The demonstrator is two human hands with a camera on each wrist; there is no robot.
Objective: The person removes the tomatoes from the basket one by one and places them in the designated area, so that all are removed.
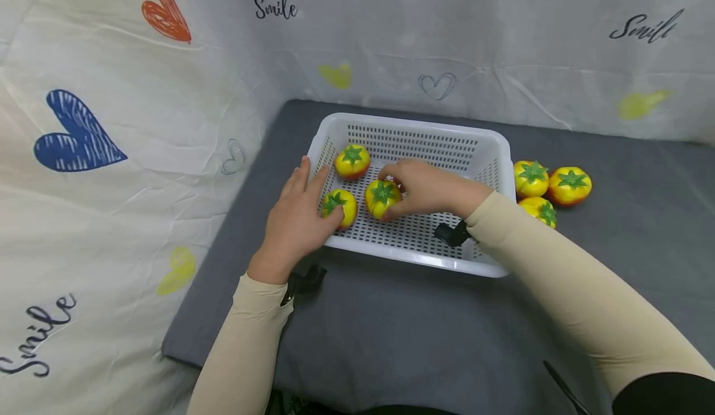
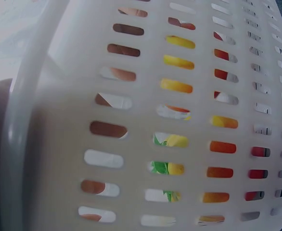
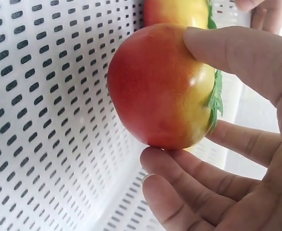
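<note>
My right hand [image 1: 427, 188] reaches into a white perforated plastic basket [image 1: 413, 261] and pinches a red-and-yellow tomato [image 3: 162, 89] with a green leafy top. In the right wrist view the thumb lies on one side of it and the fingertips on the other. My left hand [image 1: 298, 216] rests over the basket's left edge with fingers extended, its thumb at a second tomato [image 1: 347, 209] in the front left corner. A third tomato [image 1: 352, 161] sits behind that one. The left wrist view looks through the slotted basket wall [image 2: 64, 144], which hides most of the left hand.
Outside the basket's right side, a group of tomatoes [image 1: 570, 185] lies on the dark grey tabletop [image 1: 413, 334]. A white cloth [image 1: 223, 92] printed with hearts and words hangs behind and to the left. A thin dark object [image 1: 564, 387] lies near the front right.
</note>
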